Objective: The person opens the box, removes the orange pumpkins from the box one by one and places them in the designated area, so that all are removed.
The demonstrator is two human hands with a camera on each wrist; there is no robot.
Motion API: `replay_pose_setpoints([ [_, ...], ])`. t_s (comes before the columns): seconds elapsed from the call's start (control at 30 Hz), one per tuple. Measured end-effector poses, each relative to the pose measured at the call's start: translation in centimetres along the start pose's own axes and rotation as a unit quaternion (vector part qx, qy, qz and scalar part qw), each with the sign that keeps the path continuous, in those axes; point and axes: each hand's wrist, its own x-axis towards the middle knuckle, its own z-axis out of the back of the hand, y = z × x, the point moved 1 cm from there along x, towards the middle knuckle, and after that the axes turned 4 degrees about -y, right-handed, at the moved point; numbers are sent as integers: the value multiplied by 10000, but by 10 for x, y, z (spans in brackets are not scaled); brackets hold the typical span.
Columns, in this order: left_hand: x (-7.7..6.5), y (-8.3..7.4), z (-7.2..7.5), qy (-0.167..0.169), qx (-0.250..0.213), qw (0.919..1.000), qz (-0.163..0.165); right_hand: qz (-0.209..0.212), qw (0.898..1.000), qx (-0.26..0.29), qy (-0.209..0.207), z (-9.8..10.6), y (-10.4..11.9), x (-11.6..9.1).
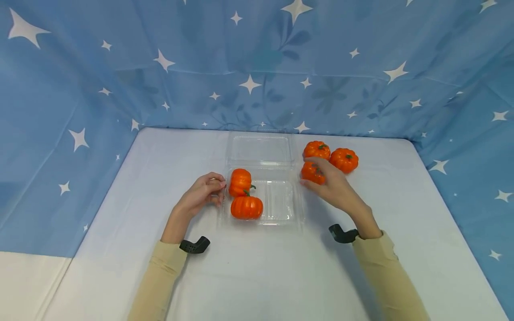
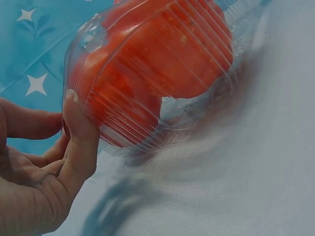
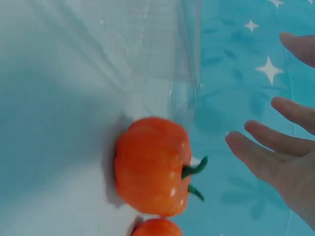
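A clear plastic clamshell container (image 1: pixel 281 200) lies with its lid (image 1: pixel 261 149) folded back. Two small orange pumpkins with green stems sit in its left half, one (image 1: pixel 240 182) behind the other (image 1: pixel 246 207). My left hand (image 1: pixel 204 189) pinches the container's left rim between thumb and fingers, plain in the left wrist view. Just right of the container, my right hand (image 1: pixel 331 183) hovers with spread fingers over a third pumpkin (image 1: pixel 312 173), partly hiding it. In the right wrist view the fingers (image 3: pixel 266 157) stand apart from a pumpkin (image 3: pixel 152 167), holding nothing.
Two more pumpkins, one (image 1: pixel 317 150) and another (image 1: pixel 344 161), rest close behind my right hand. Everything stands on a white-covered table (image 1: pixel 265 272). A blue star-patterned curtain (image 1: pixel 192 67) hangs along the table's back edge and both sides.
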Motion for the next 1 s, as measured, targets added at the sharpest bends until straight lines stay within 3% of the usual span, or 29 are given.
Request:
replay_pose_setpoints([
  [0.23, 4, -2, -4, 82, -13, 10000, 29, -295, 9951, 497, 798, -6, 12, 9],
  [0.5, 8, -2, -7, 97, 11, 10000, 19, 63, 9877, 354, 1519, -16, 27, 22],
  [0.87, 1, 0, -1, -44, 128, 9999, 83, -97, 9602, 546, 2736, -41, 46, 39],
  [1.0, 1, 1, 1, -11, 184, 9998, 48, -104, 9526, 305, 3027, -53, 54, 41],
])
